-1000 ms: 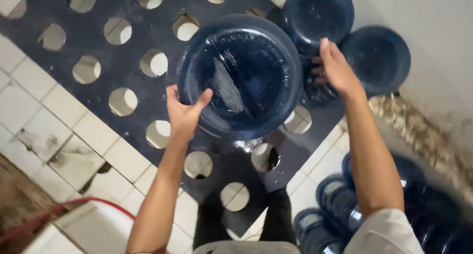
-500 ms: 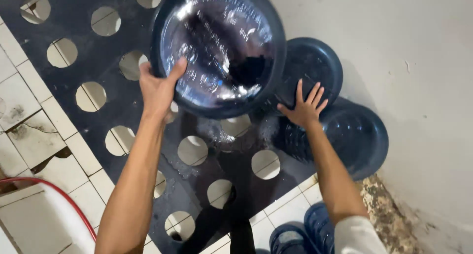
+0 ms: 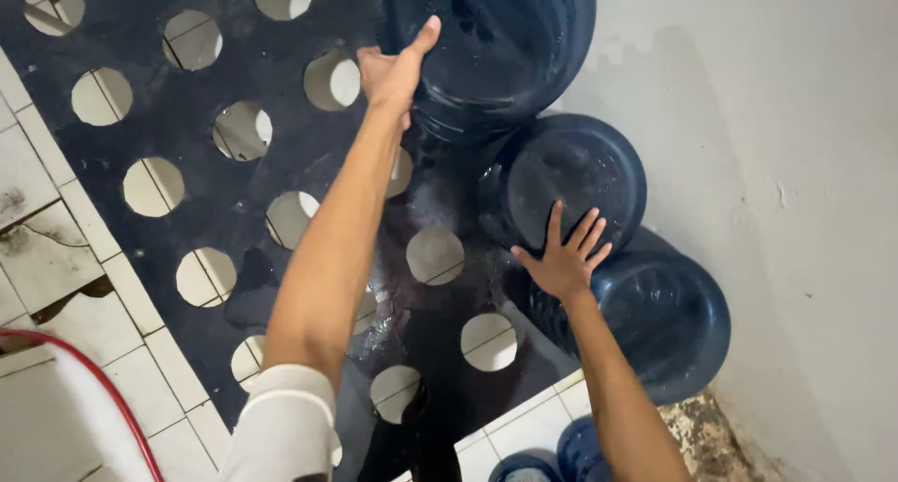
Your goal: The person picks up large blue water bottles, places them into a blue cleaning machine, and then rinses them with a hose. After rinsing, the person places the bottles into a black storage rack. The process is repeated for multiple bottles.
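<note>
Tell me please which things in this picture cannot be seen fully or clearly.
- Top blue jug, head view: its upper part is cut off by the frame's top edge; the left hand covers part of its rim.
- Small blue jugs: cut off by the bottom edge.
- Red hose: both ends run out of frame.
- Lowest jug: partly behind the right hand and forearm.

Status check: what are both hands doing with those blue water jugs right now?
Left hand grips top jug on the rack. Right hand flat on middle jug. Third jug beside the wall.
</note>
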